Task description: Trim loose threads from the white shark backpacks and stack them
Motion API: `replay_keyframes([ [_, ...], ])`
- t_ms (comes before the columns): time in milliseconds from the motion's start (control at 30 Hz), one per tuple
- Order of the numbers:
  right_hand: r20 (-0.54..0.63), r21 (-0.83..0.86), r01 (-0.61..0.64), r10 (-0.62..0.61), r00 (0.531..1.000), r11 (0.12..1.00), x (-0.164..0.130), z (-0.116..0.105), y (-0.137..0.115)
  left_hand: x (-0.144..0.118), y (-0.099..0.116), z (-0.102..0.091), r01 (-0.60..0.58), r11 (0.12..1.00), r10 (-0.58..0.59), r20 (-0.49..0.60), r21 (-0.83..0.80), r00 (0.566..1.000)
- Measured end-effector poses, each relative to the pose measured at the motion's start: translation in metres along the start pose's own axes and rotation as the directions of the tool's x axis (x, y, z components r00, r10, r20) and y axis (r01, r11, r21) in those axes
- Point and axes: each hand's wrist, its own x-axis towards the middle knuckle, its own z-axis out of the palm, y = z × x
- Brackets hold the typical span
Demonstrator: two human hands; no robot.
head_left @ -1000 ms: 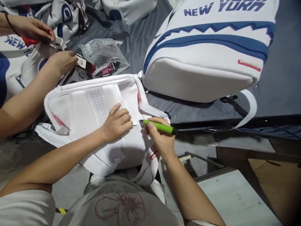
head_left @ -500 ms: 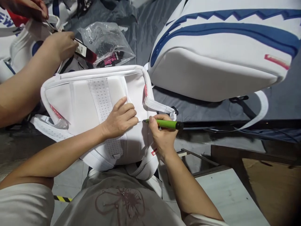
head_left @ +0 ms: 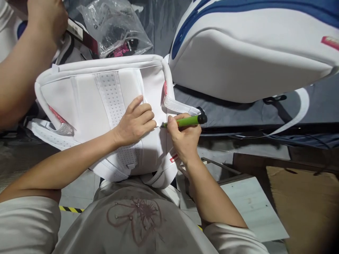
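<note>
A white backpack [head_left: 87, 91] rests against my front, its back panel and shoulder straps facing up. My left hand [head_left: 136, 121] lies on that panel with bent fingers, gripping the white fabric beside the dotted mesh strip. Between the thumb and fingers of my right hand [head_left: 186, 139] is a green marker pen [head_left: 188, 121] with a black rear end. Its dark tip points left and meets the fabric by my left fingertips, near the right side seam. Whether it leaves a mark is too small to tell.
A larger white and blue bag [head_left: 238, 60] lies on the grey-covered table [head_left: 222, 118] at right. Behind the backpack is a clear plastic bag [head_left: 116, 24]. A co-worker's hand [head_left: 47, 21] holds a dark tag [head_left: 82, 37] at upper left. Cardboard [head_left: 304, 204] sits lower right.
The view has shifted, so the backpack and bags appear higher. The marker pen stays at nearly the same spot on the seam, its rear end tilted slightly upward. The co-worker's arm has moved up and left.
</note>
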Motion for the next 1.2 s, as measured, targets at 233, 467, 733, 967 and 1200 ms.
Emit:
replay_keyframes([
  [233, 0.016, 0.028, -0.017, 0.016, 1.000, 0.999, 0.001, -0.001, 0.000, -0.001, 0.000, -0.001, -0.061, 0.980, 0.055, 0.036, 0.188, 0.998],
  [467, 0.032, 0.003, -0.002, 0.002, 0.999, 1.000, 0.002, -0.003, -0.003, -0.002, 0.003, -0.003, -0.032, 0.987, 0.012, 0.127, 0.158, 0.992],
  [733, 0.077, -0.029, 0.004, -0.001, 0.997, 1.000, 0.003, -0.005, -0.001, 0.025, -0.001, -0.033, -0.209, 0.918, 0.099, 0.317, 0.336, 0.943],
  [967, 0.122, 0.079, 0.181, -0.189, 0.974, 0.980, -0.010, -0.021, -0.024, 0.062, 0.016, -0.092, -0.205, 0.901, 0.016, 0.442, 0.383, 0.897],
  [1200, 0.214, 0.042, 0.766, -0.755, 0.620, 0.641, 0.007, -0.058, -0.116, 0.030, 0.116, -0.182, 0.191, 0.904, -0.260, 0.138, 0.382, 0.956],
])
